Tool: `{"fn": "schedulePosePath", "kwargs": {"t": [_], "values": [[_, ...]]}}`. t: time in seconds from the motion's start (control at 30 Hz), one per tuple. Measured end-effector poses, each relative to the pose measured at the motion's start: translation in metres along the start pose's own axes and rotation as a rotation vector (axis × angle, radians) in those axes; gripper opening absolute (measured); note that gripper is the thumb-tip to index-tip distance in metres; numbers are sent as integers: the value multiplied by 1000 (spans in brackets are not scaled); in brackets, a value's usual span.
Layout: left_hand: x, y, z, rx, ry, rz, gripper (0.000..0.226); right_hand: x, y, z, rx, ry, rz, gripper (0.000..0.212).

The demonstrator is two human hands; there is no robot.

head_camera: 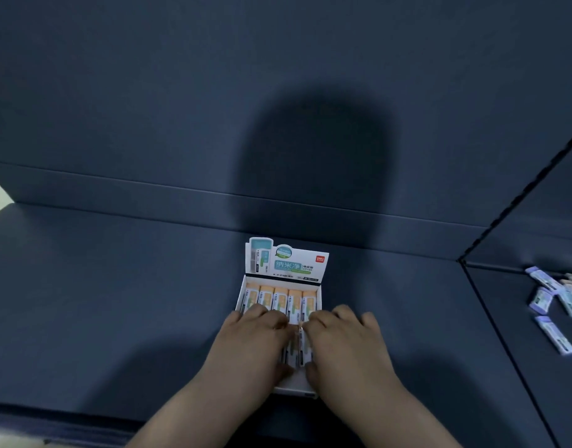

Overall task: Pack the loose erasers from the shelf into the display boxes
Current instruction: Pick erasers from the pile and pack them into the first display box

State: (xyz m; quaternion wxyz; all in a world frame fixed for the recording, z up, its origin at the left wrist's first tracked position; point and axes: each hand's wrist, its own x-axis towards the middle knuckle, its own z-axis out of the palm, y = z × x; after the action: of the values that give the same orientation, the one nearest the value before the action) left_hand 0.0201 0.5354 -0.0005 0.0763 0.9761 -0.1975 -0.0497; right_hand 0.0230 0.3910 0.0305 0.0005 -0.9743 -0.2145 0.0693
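Box [288, 265] sat at 6 o'clock on shelf [116, 302], far row of erasers [280, 299] seated; left hand [255, 344] and right hand [346, 344] lay side by side on near row, fingers spread flat, pressing, pinching nothing I could see; my judgement: press evenly, level the ends, avoid tipping box; loose erasers [556, 299] lay at 3 o'clock.
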Motion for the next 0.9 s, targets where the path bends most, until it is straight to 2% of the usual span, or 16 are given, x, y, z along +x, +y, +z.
{"fn": "schedulePosePath", "kwargs": {"t": [0.03,0.13,0.23,0.33,0.4,0.43,0.7,0.9], "values": [[1,-1,5,8,41,-8,56,-1,0,-1,-4,-6,8,37],[1,9,-1,-53,17,-13,53,-4,1,-3,-29,-21,31,35],[4,12,4,17,28,-41,49,-6,2,-3,-43,-28,44,33],[5,14,2,28,-51,-80,42,-8,1,-2,-52,-34,50,32],[6,16,-1,61,-20,-68,39,-9,-1,0,-57,-35,59,33],[5,16,3,83,43,-32,39,-10,-1,1,-57,-35,67,34],[9,11,4,64,-24,-5,46,-10,1,17,45,31,79,42],[8,7,4,34,-7,30,48,-11,4,27,132,100,68,46]]}}
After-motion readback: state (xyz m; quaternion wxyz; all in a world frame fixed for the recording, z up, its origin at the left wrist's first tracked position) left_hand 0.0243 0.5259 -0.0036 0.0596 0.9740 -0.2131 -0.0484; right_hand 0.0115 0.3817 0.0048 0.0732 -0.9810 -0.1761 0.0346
